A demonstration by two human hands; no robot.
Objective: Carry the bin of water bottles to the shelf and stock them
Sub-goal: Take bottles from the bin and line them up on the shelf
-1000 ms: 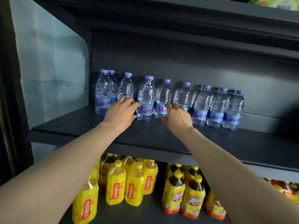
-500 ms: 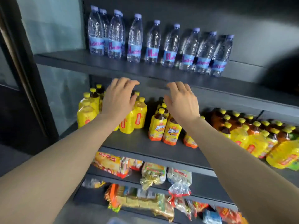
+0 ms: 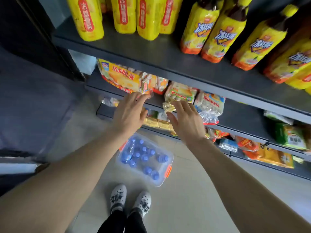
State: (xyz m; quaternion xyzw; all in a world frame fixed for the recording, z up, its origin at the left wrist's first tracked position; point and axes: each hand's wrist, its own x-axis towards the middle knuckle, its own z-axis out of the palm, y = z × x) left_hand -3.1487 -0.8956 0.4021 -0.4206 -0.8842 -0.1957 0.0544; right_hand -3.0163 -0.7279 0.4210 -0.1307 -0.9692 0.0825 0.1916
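A clear plastic bin (image 3: pixel 168 179) with orange latches sits on the pale floor below me, in front of my feet. Several water bottles (image 3: pixel 143 157) with blue caps stand inside it. My left hand (image 3: pixel 128 114) and my right hand (image 3: pixel 188 121) hang in the air above the bin, both empty, fingers loosely spread and pointing toward the shelf unit. Neither hand touches the bin or a bottle. The top shelf with the stocked water bottles is out of view.
The dark shelf unit (image 3: pixel 168 59) fills the upper right. Yellow tea bottles (image 3: pixel 89 17) stand on the shelf at the top. Snack bags (image 3: pixel 121 74) crowd the lower shelves. My white shoes (image 3: pixel 117 196) stand just behind the bin.
My hands left the water bottles on the upper shelf and came down, empty. My view swung down from that shelf past the tea bottles to the bin on the floor.
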